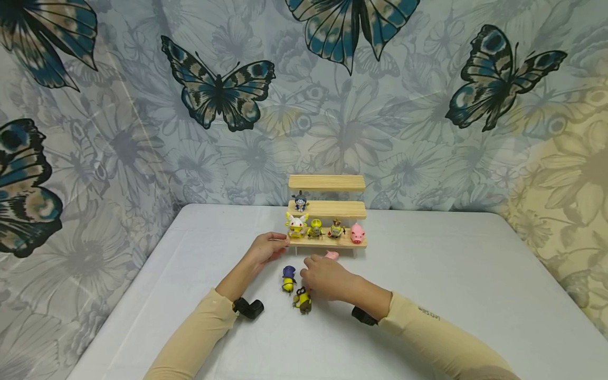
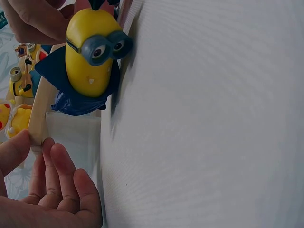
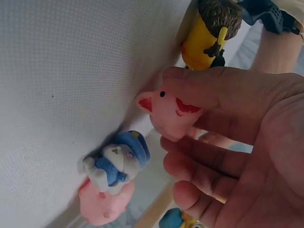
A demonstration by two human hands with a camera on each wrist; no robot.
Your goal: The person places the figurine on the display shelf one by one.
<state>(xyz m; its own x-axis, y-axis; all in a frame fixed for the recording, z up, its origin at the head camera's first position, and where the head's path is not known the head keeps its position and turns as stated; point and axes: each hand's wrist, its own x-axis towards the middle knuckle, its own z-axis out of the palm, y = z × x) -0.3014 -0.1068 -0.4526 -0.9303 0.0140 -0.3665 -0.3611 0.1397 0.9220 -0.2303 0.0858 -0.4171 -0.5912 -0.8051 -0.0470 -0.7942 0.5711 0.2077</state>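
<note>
My right hand [image 1: 328,278] pinches a pink pig figurine [image 3: 173,114] between thumb and fingers, close over the white table. In the right wrist view, a white figurine in blue clothes [image 3: 118,161] and a second pink figurine [image 3: 107,204] are below that hand. My left hand [image 1: 267,248] holds the left end of the bottom board of a wooden tiered shelf [image 1: 328,241], thumb above and fingertip below. Between the hands are a yellow figurine with a blue cape [image 2: 88,54] and a yellow figurine with a brown, furry part [image 1: 302,300].
On the bottom board stand a white-and-yellow figurine [image 1: 296,226], two yellow goggled figurines and a pink pig [image 1: 357,233]. A dark blue figurine [image 1: 300,202] sits at the left of the middle board. Behind the table hangs a butterfly-patterned cloth [image 1: 404,158].
</note>
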